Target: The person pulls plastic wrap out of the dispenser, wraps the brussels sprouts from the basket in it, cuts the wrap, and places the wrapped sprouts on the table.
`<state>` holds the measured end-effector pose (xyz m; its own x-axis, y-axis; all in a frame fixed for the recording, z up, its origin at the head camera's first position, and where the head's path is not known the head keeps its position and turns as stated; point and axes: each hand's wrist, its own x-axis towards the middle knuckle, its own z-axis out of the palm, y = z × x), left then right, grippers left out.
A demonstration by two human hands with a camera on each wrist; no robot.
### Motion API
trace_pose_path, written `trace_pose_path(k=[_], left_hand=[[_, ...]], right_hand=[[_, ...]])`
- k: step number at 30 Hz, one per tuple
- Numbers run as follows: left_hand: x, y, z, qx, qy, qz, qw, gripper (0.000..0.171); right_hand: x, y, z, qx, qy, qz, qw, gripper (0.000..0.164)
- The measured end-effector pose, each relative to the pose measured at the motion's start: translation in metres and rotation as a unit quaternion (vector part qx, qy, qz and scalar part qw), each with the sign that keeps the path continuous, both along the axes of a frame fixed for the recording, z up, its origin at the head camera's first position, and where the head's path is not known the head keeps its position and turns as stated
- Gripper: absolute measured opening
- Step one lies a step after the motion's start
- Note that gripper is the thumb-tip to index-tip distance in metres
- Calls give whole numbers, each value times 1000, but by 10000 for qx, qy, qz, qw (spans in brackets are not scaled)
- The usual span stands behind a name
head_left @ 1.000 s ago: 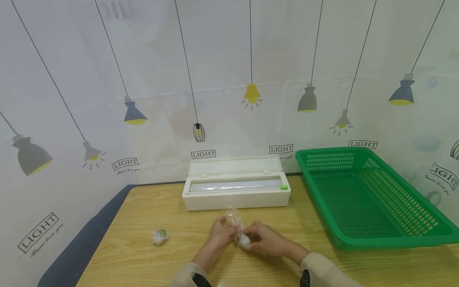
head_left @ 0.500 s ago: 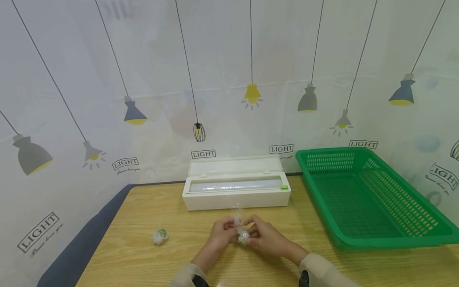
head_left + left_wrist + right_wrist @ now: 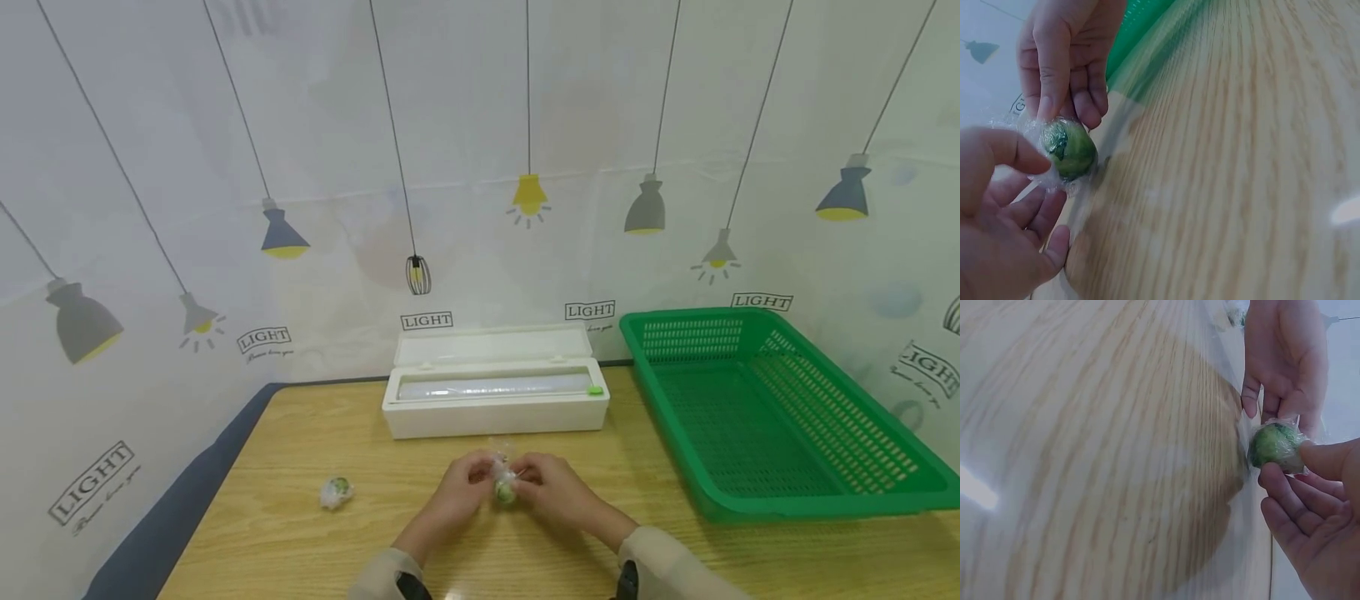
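Between both hands is a small round green vegetable, like a Brussels sprout, wrapped in clear cling film. My left hand pinches the film on its left side, thumb and fingers close to the vegetable. From the other side my right hand grips the film and the vegetable, with the thumb on the wrap in the right wrist view. Loose film sticks up beyond the fingers toward the box. A second wrapped green vegetable lies on the table to the left.
Behind the hands stands a white cling film box, its lid raised, with a film roll inside and a green slide cutter. A green plastic basket stands at the right. A printed cloth hangs behind the wooden table.
The wrapped vegetable has been turned between the fingers, so its green side now shows toward me. The loose film has gathered closer to the hands. The box, basket and second vegetable have stayed put.
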<state>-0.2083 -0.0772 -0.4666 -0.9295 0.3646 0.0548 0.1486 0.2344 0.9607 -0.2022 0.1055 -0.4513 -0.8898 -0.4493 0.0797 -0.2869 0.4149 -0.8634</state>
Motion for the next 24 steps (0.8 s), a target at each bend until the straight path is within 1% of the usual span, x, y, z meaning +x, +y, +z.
trace_pose_path(k=[5, 8, 12, 15, 19, 24], left_hand=[[0, -5, 4, -190, -201, -269, 9993, 46], [0, -5, 5, -230, -156, -333, 9991, 51], [-1, -5, 3, -306, 7, -274, 9992, 52], [-1, -4, 2, -288, 17, -189, 9994, 51], [-1, -5, 2, -251, -77, -114, 9996, 51], [0, -7, 5, -307, -193, -89, 9993, 49]], right_hand=[[-1, -3, 0, -1, 96, -112, 9999, 17], [-1, -4, -1, -28, 99, -178, 9998, 17], [-1, -4, -2, -136, 11, -236, 9996, 18], [-1, -4, -2, -200, -31, -244, 9995, 20], [-1, -3, -2, -210, -28, -199, 9996, 23], [-2, 0, -3, -237, -66, -49, 9997, 35]])
